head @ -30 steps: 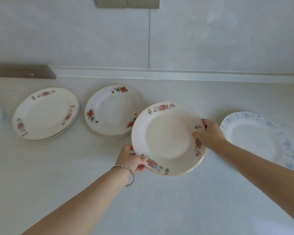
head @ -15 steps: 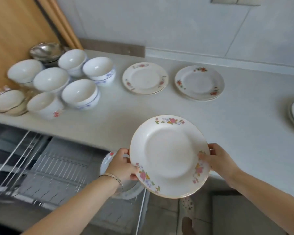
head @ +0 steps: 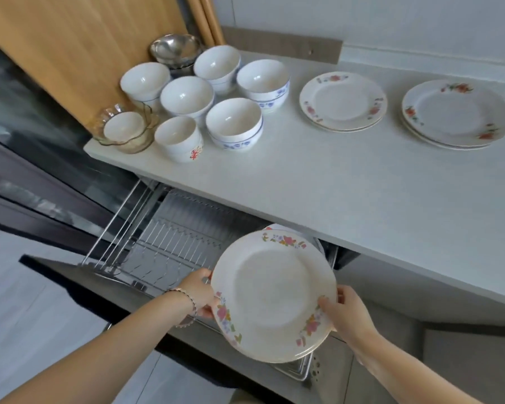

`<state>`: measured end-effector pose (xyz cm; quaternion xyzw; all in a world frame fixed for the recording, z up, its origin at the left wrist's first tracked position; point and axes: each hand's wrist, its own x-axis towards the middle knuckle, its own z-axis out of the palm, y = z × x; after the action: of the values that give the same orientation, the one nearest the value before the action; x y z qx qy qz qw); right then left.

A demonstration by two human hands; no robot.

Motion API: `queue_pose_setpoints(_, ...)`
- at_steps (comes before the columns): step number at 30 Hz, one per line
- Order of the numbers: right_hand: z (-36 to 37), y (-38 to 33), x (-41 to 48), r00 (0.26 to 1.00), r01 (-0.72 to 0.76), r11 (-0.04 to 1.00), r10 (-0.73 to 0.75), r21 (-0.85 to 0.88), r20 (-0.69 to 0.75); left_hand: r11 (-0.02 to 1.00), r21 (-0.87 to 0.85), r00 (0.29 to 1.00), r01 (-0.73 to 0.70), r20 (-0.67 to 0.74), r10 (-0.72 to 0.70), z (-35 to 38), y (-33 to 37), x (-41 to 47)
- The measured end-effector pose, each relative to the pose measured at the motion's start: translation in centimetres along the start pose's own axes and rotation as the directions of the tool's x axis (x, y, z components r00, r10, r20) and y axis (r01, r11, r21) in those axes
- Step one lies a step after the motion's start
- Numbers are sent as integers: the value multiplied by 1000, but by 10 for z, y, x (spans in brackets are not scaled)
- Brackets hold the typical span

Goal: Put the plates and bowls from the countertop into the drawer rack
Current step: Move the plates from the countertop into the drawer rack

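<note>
I hold a white flowered plate (head: 274, 295) over the open drawer rack (head: 169, 246), tilted toward me. My left hand (head: 200, 291) grips its left rim and my right hand (head: 344, 312) grips its right rim. It looks like a small stack, with more rims showing under its lower edge. Behind it, part of another plate (head: 274, 228) stands in the rack. On the countertop (head: 333, 193) lie two plate stacks, one with pink flowers (head: 343, 101) and one with red flowers (head: 456, 113). Several white bowls (head: 233, 123) stand at the left.
A glass bowl (head: 126, 129) holding a small white bowl sits at the counter's left corner. A steel bowl (head: 175, 49) stands at the back by a wooden board (head: 79, 53). The drawer's dark front panel (head: 99, 290) juts out below. A dark appliance is at the left.
The plate has come off the countertop and moved down and toward me, over the open drawer rack. My view has swung left and down, bringing the bowls and drawer into sight.
</note>
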<state>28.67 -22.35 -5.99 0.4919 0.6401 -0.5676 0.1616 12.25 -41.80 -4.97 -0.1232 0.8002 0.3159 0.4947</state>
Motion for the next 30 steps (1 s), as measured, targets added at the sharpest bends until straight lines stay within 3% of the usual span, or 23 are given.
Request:
queue_pose_setpoints(6,74,-21,18,995,-87,996,86,27,46,987,127,995,97,-28,-94,-58,-21,36)
queue_pose_setpoints(14,204,-45,72,962,-271,949,273,162,10,974,208,995,89,-68,-77,-152,-35,141)
queue_pose_setpoints(18,260,-48,118,928,-364,861,370,355,53,956,288,995,47,-101,-19,-178,-42,208)
queue_pose_setpoints(24,297,-39,194,890,-372,836,444,404,-100,957,289,998,27,-68,-8,-175,-49,297)
queue_pose_setpoints(30,315,-35,246,848,-276,835,444,476,-289,953,297,992,-68,-82,96,-165,-39,359)
